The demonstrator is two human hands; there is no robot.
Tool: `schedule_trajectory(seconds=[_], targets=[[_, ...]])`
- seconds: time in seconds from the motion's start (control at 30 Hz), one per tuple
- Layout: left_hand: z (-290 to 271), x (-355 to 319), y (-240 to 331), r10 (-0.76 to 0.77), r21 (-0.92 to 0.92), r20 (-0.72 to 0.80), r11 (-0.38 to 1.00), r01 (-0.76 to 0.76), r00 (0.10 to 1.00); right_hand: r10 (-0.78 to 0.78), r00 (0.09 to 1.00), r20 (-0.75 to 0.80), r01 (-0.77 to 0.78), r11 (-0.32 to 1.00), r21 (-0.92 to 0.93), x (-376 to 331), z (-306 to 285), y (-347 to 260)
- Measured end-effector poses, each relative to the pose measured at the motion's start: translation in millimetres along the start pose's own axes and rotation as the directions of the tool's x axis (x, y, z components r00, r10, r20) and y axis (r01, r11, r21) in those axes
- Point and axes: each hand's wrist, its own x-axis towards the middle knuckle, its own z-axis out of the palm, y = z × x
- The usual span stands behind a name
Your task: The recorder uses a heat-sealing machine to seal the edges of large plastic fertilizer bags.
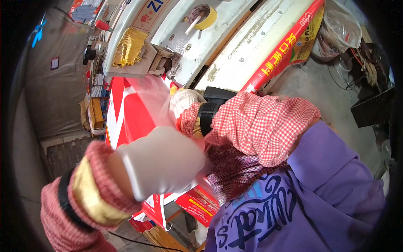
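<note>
At the left edge hangs a grey tarpaulin wall [50, 84], and beside it a shelf stacked with small boxes [95, 111]. Low in the frame the left hand [161, 161], in a white work glove with a pink knitted cuff and a yellow band at the wrist, is raised close to the camera and blurred — its fingers look curled, pressing down on the red printed plastic bag [130, 113] under it, though whether it actually pinches the film cannot be told. The bag lies flat, its clear upper edge running under the head of the white sealing machine [184, 46], where a frayed yellow cloth [129, 46] hangs. A roll of yellow tape [205, 17] sits on a peg above. The right hand [184, 103], also white-gloved with a red checked oversleeve [260, 124], rests closed on the bag's top edge just beside the machine head. Farther right, a long red printed roll [285, 50] leans diagonally.
</note>
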Motion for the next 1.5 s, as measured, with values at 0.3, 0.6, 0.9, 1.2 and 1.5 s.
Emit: schedule_trajectory(seconds=[0.3, 0.6, 0.9, 1.2, 1.5], targets=[[-14.8, -62.4, 22.9, -0.286, 0.423, -0.073, 0.859, 0.289, 0.955, 0.035, 0.939, -0.343, -0.089, 0.986, -0.143, 1.1, 36.5, -0.7], [38.4, 32.4, 30.8, 0.198, 0.200, -0.377, 0.971, -0.130, 0.905, 0.095, 0.842, -0.531, -0.385, 0.795, -0.468, 86.2, 79.3, -13.3], [-19.1, -23.4, 15.9, 0.051, -0.062, -0.068, 0.997, -0.055, 0.996, 0.041, 0.904, -0.425, -0.184, 0.936, -0.301, 53.4, 67.0, -4.4], [46.2, 25.5, 29.5, -0.009, 0.029, -0.331, 0.999, 0.019, 0.944, 0.016, 0.907, -0.421, -0.168, 0.930, -0.326, 77.3, 67.0, -4.8], [40.2, 18.9, -58.3, 0.015, -0.099, -0.419, 0.993, -0.063, 0.908, -0.156, 0.947, -0.279, 0.189, 0.977, 0.095, 64.9, 40.8, 23.4]])
